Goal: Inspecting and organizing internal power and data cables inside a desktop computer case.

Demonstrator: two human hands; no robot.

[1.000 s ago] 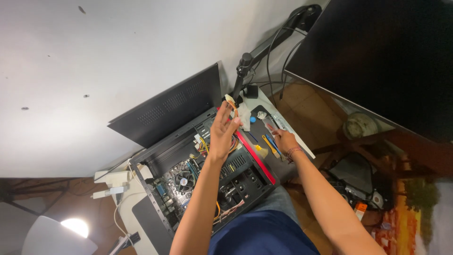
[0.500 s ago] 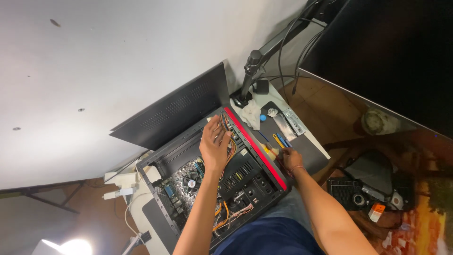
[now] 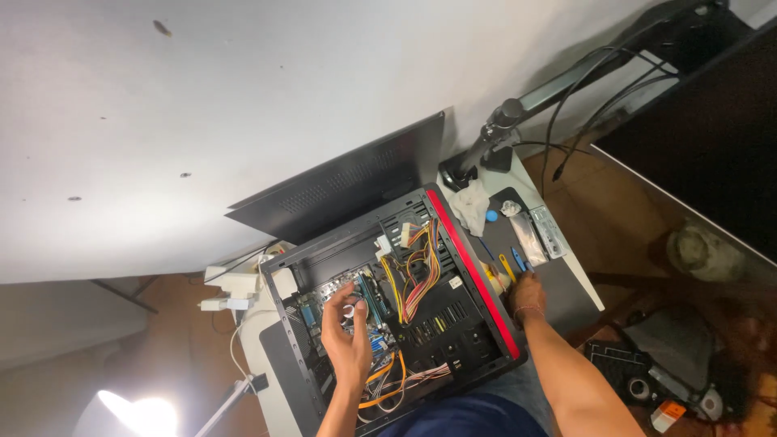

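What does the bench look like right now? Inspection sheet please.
Surface: white table, dark mat under the tools.
Job's things: open black computer case lying on its side, red front edge; motherboard exposed.
Clutter: blue and yellow hand tools, white cloth, metal plates.
Hands: left hand over the motherboard fan, holds nothing visible; right hand on the mat by the tools.
Cables: yellow, red and orange wire bundle inside the case.
Surroundings: detached side panel against the wall, monitor arm.

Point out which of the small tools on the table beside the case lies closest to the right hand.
The blue-handled tool, right above the right hand, almost at its fingertips. The yellow one lies just left of it, and the blue round piece sits farther up the table.
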